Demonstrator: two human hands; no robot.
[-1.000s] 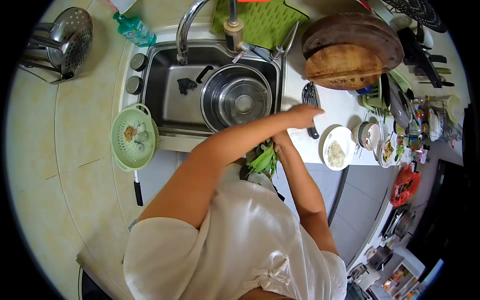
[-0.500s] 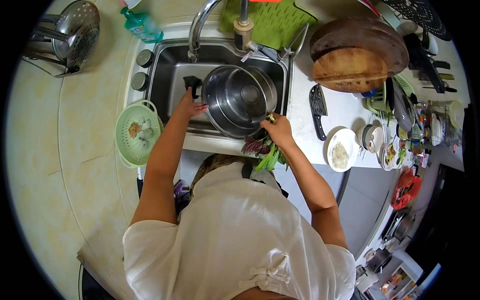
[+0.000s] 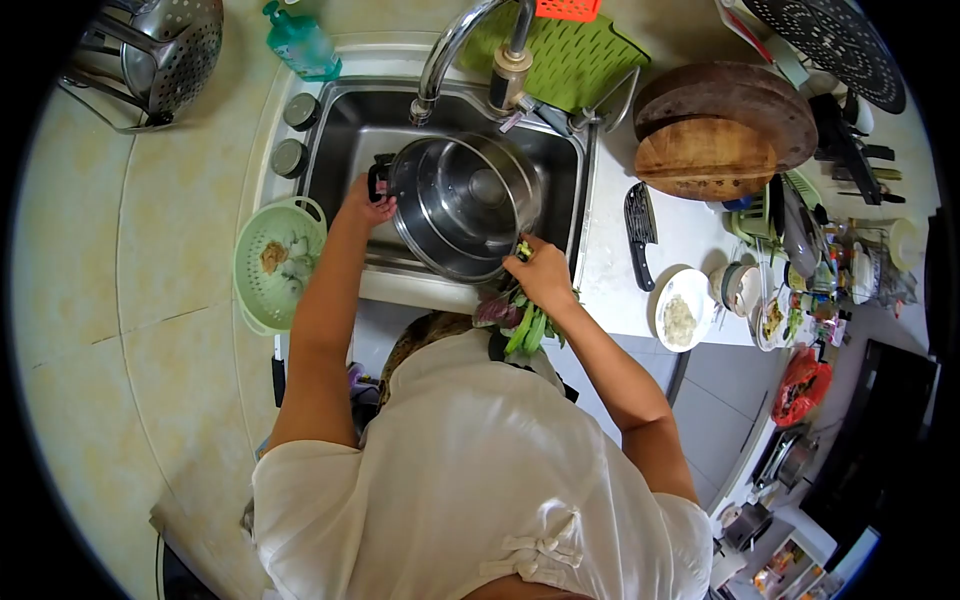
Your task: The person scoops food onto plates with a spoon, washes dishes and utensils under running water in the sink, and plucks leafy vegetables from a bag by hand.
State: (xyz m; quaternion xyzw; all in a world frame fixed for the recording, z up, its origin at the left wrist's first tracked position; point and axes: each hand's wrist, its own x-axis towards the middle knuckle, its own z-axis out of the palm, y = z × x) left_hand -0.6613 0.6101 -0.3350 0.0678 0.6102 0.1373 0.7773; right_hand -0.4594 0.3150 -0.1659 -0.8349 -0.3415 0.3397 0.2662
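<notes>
In the sink point(image 3: 345, 135) a steel pot point(image 3: 450, 200) sits with its mouth facing up, its inside showing bare metal. My left hand point(image 3: 368, 204) is at the pot's left side, fingers curled at its black handle point(image 3: 378, 176). Closed around a bunch of leafy greens point(image 3: 528, 328) with some purple leaves, my right hand point(image 3: 543, 276) is by the pot's lower right rim. The leaves hang down over the sink's front edge, and the stem ends poke out above the fist. The pot's right handle is hidden.
A chrome faucet point(image 3: 432, 75) arches over the sink. A green colander point(image 3: 258, 290) stands left. On the right counter are a cleaver point(image 3: 640, 235), a white plate point(image 3: 684, 310) with pale chopped food and round wooden boards point(image 3: 705, 160). A teal bottle point(image 3: 305, 45) stands behind.
My left hand's outstretched fingers have curled in at the pot's handle. The pot has shifted slightly left relative to the sink. The camera view has shifted a little; my right hand still holds the greens.
</notes>
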